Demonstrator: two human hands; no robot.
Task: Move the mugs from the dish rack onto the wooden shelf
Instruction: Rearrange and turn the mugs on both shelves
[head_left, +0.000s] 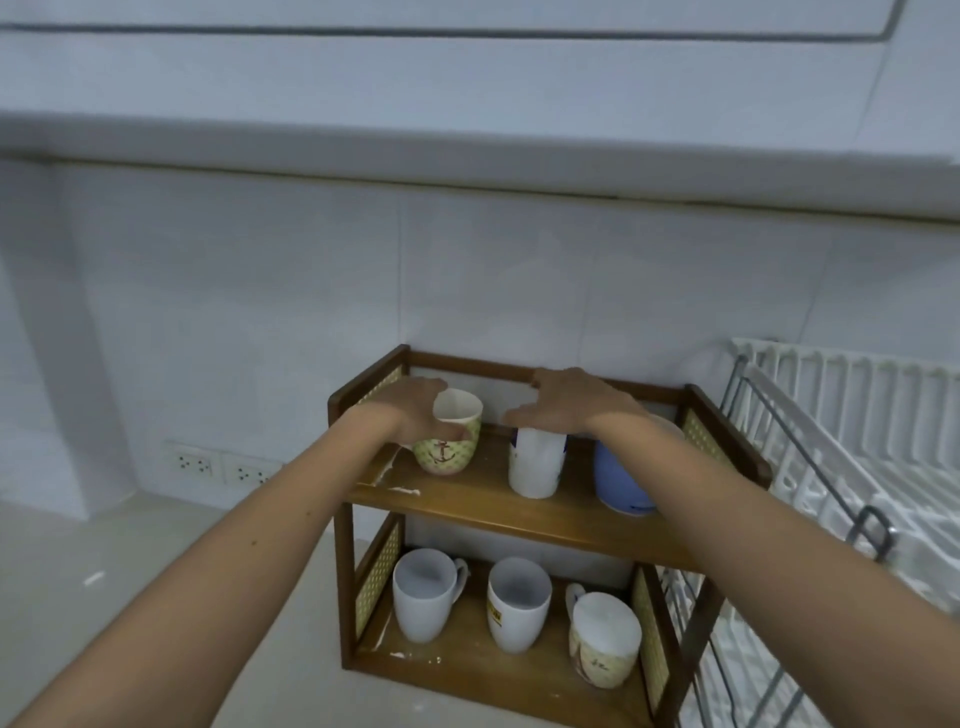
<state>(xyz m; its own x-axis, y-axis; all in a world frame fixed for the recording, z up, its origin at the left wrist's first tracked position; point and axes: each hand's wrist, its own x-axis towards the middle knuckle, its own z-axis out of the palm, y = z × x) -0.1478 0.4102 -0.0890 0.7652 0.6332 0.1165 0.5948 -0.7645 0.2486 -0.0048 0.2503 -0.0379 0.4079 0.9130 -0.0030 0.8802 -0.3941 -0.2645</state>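
**Q:** Where are the mugs right now?

**A:** From my remote feed, I see six on the wooden shelf (519, 512), a small two-tier unit standing on a pale counter (156, 597) against a white tiled wall (311, 286). On the top tier, at the left, stands a cream mug with an anchor print (449, 434). In the middle is a tall white mug (537, 465). At the right is a blue mug (618, 480), partly hidden behind the right forearm. On the bottom tier, from left to right: a plain white mug (423, 595), a white mug with a yellow label (518, 603), and a cream patterned mug (605, 642) that leans a little toward me. All six stand open end up.

**Q:** What are the hands doing?

**A:** The left hand (410, 413) wraps the anchor mug from its left side, thumb across the front and fingers behind the rim, so it is grasping that mug. The right hand (563, 402) lies palm down over the top of the tall white mug with the fingers spread and relaxed. It looks released, though I cannot tell whether the palm touches the rim.

**Q:** And around the shelf?

**A:** Just to the right of the shelf is the dish rack (841, 467), white plastic slats with a grey wire frame. I see no mugs in the part that is in view. On the wall low at the left is a row of power sockets (218, 465). A pale ledge (467, 156) juts out from the wall above.
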